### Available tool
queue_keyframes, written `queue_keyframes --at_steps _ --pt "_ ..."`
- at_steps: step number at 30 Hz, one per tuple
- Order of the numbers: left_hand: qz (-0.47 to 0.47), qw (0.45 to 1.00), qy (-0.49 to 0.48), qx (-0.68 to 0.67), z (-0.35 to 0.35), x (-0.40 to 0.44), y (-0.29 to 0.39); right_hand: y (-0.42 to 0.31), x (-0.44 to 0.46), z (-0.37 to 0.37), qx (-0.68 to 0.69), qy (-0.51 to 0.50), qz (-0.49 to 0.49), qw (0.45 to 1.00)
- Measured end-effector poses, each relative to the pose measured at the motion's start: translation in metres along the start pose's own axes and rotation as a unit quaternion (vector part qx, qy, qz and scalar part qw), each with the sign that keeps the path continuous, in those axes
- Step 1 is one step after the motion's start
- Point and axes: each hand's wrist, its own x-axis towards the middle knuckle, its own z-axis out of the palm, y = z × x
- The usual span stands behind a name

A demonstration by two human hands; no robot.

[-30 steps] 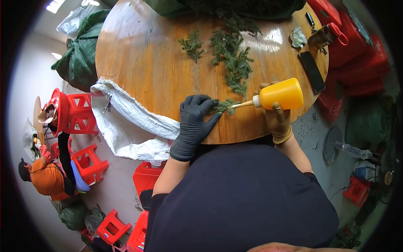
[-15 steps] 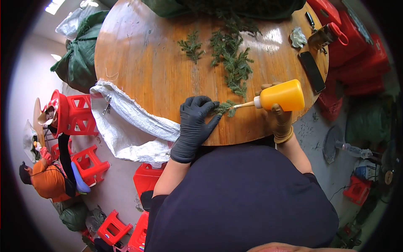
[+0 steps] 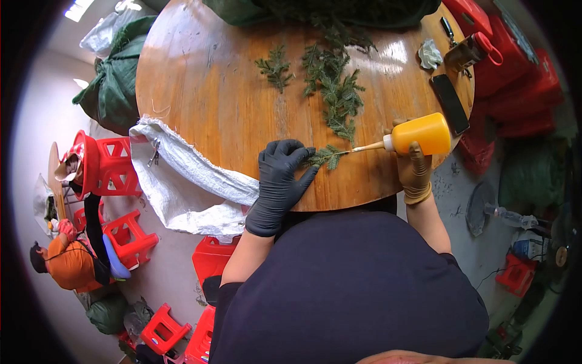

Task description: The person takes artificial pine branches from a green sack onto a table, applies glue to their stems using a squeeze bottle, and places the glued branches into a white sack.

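Observation:
In a black glove, my left hand (image 3: 282,182) pinches the left end of a small green fir sprig (image 3: 329,156) just over the table's near edge. My right hand (image 3: 416,167), in a tan glove, is wrapped round a yellow squeeze bottle (image 3: 422,134). The bottle lies tilted on its side in the air, its long thin nozzle (image 3: 368,147) pointing left. The nozzle tip is close to the sprig's right end; whether they touch I cannot tell. Beyond the tip, a line of fir branches (image 3: 341,97) lies on the wooden table (image 3: 212,79), with a separate sprig (image 3: 276,68) to their left.
A white woven sack (image 3: 188,182) hangs over the table's left edge. A black phone (image 3: 450,103), crumpled tissue (image 3: 430,54) and a dark bottle (image 3: 465,53) lie at the right. Red stools (image 3: 130,239) stand on the floor, near a person in orange (image 3: 74,265).
My right hand has drawn the yellow squeeze bottle to the right, pulling the nozzle tip back from over the sprig to its end. My left hand has hardly moved.

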Motion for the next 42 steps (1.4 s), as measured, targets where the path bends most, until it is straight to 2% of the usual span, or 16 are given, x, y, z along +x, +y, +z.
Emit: queue_keyframes --at_steps 13,15,17,21,23,25,26,29,31,33,36,39,41,42 --pt "0.03 0.999 0.014 0.006 0.004 -0.005 -0.007 0.006 -0.007 -0.023 0.067 0.051 0.008 0.996" --pt "0.032 0.999 0.033 -0.007 -0.007 -0.01 -0.007 0.008 -0.005 -0.026 0.091 0.038 0.006 0.995" --pt "0.012 0.988 0.14 -0.069 -0.033 -0.017 -0.006 0.008 -0.004 -0.029 0.119 0.036 0.002 0.992" --pt "-0.083 0.926 0.369 0.001 -0.099 -0.062 -0.058 0.011 -0.004 -0.031 0.135 0.028 0.001 0.99" --pt "-0.142 0.894 0.418 0.078 -0.124 -0.097 -0.098 0.009 -0.004 -0.029 0.135 0.028 -0.002 0.99" --pt "-0.23 0.887 0.345 0.205 -0.136 -0.127 -0.128 0.01 -0.003 -0.03 0.135 0.03 -0.008 0.99" --pt "-0.275 0.884 0.255 0.277 -0.14 -0.136 -0.135 0.011 -0.003 -0.032 0.144 0.033 0.001 0.989" --pt "-0.22 0.869 0.288 0.337 -0.125 -0.116 -0.12 0.015 -0.003 -0.037 0.165 0.039 0.009 0.986" --pt "-0.162 0.923 0.269 0.221 -0.113 -0.072 -0.093 0.016 -0.004 -0.038 0.173 0.039 0.01 0.984" --pt "-0.067 0.963 0.207 0.159 -0.102 -0.016 -0.059 0.014 -0.003 -0.036 0.178 0.05 0.005 0.983" --pt "0.115 0.968 0.141 0.171 -0.082 0.065 -0.04 0.013 -0.003 -0.036 0.172 0.037 0.004 0.984" --pt "0.17 0.955 0.124 0.211 -0.054 0.129 -0.06 0.01 -0.004 -0.032 0.163 0.04 -0.009 0.986" --pt "0.192 0.964 0.067 0.171 -0.039 0.153 -0.08 0.008 -0.006 -0.032 0.159 0.043 -0.018 0.986" --pt "0.175 0.971 0.039 0.161 -0.035 0.158 -0.086 0.007 -0.006 -0.032 0.155 0.044 -0.019 0.987"
